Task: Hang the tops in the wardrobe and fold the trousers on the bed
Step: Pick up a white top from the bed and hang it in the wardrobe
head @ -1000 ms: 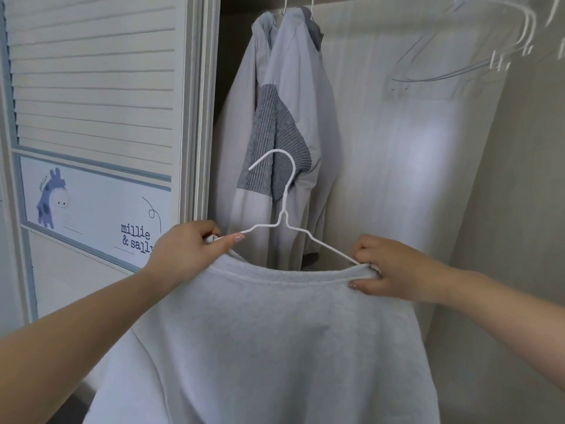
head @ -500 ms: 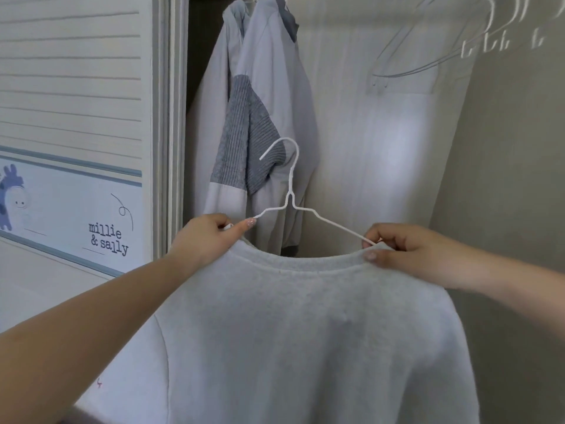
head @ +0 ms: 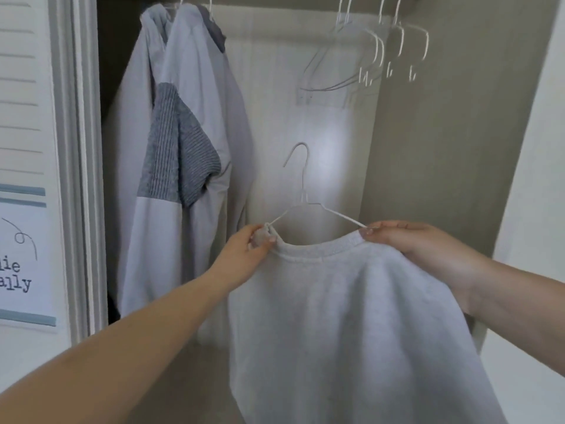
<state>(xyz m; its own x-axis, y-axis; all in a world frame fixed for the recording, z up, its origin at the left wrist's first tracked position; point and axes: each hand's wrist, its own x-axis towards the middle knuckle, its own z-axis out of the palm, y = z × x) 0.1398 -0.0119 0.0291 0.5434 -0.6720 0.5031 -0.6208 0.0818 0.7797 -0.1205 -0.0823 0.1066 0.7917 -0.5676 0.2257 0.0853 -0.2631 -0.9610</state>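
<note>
Leftmost, a white louvred wardrobe door point(head: 27, 117) bearing a printed label point(head: 18, 264) with part of its lettering cut off by the frame edge. Just right of the door frame, two pale tops point(head: 183, 148) already hanging on the rail, the nearer one with a dark grey ribbed patch on the sleeve. Lower, left hand point(head: 249, 249) with fingers curled, pinching the collar of a light grey sweatshirt point(head: 345, 325) together with the left arm of a white wire hanger point(head: 301, 185). Sweatshirt held up in front of the open wardrobe, below the rail and not yet hung; fleecy, soft cloth, ribbed round neckline, body draping down out of frame. Hanger thin, its hook upright and free above the collar. Further right, right hand point(head: 406, 243) gripping the collar's other side over the hanger's right arm. Up top right, several bare white wire hangers point(head: 376, 53) on the rail. Compared with half a second ago, sweatshirt and hanger further right, clear of the hung tops; more of the rail showing.
</note>
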